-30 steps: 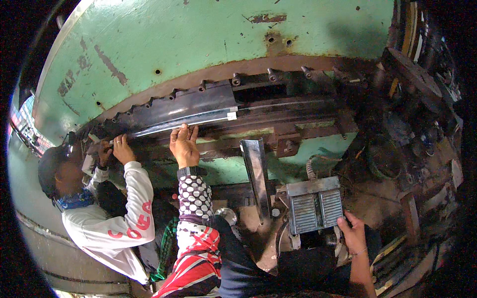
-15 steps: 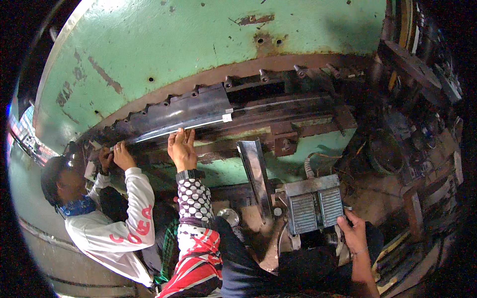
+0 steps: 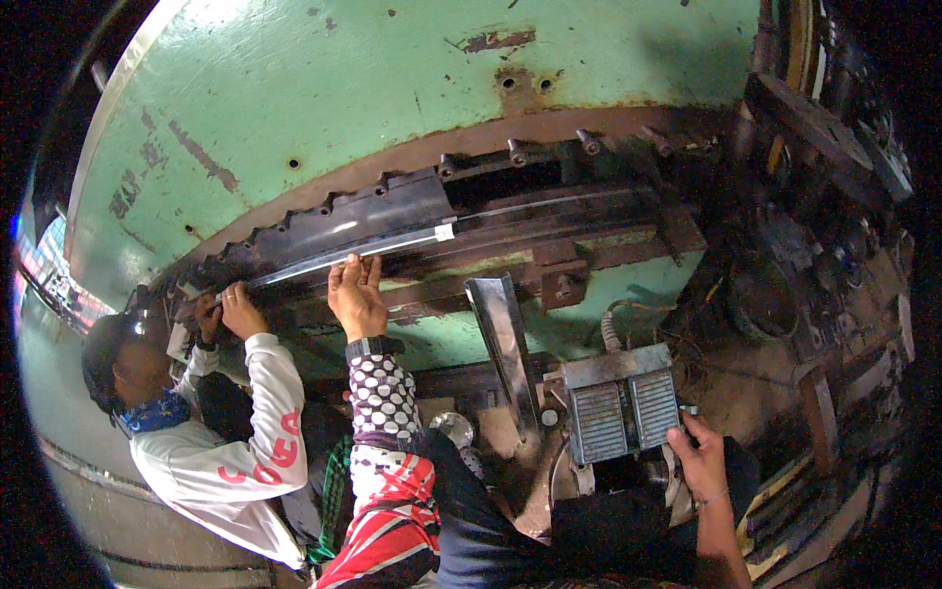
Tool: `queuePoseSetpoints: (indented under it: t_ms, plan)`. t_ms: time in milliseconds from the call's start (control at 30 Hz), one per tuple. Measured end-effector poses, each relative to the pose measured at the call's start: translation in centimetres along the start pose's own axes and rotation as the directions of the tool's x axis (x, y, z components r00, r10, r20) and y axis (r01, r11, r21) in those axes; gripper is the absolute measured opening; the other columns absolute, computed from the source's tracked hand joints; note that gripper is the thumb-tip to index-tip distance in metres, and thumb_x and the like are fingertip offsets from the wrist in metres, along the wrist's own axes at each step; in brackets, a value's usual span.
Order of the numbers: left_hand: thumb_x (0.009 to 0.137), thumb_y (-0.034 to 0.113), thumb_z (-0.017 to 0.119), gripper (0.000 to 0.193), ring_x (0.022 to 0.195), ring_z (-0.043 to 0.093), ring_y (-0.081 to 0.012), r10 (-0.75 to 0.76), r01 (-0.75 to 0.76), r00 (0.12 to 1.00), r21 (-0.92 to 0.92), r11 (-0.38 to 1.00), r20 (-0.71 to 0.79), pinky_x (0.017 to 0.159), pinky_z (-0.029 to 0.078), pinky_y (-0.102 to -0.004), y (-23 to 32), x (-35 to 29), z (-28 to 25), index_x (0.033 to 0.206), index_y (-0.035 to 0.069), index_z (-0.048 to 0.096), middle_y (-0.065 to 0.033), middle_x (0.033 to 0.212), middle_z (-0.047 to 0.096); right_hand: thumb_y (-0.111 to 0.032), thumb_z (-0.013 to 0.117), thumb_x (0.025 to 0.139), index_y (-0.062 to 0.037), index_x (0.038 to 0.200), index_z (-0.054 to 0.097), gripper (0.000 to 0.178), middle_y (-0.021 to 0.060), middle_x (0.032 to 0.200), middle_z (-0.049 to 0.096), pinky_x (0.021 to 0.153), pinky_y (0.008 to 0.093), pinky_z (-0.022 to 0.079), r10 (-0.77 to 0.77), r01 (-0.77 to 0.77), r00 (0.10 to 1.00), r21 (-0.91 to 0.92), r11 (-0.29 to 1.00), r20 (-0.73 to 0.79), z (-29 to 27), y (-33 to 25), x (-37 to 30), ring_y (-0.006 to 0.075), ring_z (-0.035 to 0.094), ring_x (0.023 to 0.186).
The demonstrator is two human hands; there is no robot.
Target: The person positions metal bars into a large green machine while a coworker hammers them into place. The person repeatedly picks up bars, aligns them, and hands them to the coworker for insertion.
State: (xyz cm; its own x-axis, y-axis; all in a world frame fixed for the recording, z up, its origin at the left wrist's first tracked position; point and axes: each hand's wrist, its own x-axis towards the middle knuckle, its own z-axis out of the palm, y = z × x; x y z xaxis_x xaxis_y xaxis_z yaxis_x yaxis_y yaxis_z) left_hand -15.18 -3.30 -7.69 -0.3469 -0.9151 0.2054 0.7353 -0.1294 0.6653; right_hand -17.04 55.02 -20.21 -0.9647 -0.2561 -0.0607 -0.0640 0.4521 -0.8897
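My left hand [image 3: 358, 301], in a patterned sleeve, is raised to a long, thin, bright metal strip [image 3: 343, 255] along the front of a dark curved machine bed. Its fingers bend up against the strip's lower edge; their far side is hidden. A small white block [image 3: 444, 233] sits at the strip's right end. My right hand [image 3: 700, 456] is at the right edge of a ribbed metal box [image 3: 601, 422], thumb against its side. A small shiny metal piece [image 3: 690, 410] shows at its fingers, its kind unclear. A co-worker's hands [image 3: 235, 309] are at the strip's left end.
A green machine wall [image 3: 392, 79] with rust patches curves overhead, above a row of bolts [image 3: 446, 165]. A bent metal channel [image 3: 505, 344] leans against the machine between my arms. The co-worker [image 3: 221, 442] crouches at my left. Dark metal parts [image 3: 785, 294] crowd the right.
The view has shifted slightly. The white block at the strip's end looks smaller now. The small metal piece by my right hand shows a little more. Both hands stay in place.
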Motion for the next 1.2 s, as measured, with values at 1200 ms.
queuePoseSetpoints:
  t_ms: [1200]
  plan:
    - [0.095, 0.005, 0.075, 0.018, 0.089, 0.069, -0.0235, -0.066, 0.068, 0.997, 0.099, 0.993, -0.029, 0.087, 0.064, -0.0499, -0.3, 0.8, -1.4, 0.104, 0.005, 0.059, -0.0098, 0.099, 0.067, -0.026, 0.065, 0.105, 0.0042, 0.133, 0.065, 0.041, 0.0065, 0.122, 0.070, 0.104, 0.0332, 0.046, 0.068, -0.062, 0.997, 0.181, 0.982, -0.031, 0.4, 2.6, 0.3, 0.0163, 0.060, 0.114]
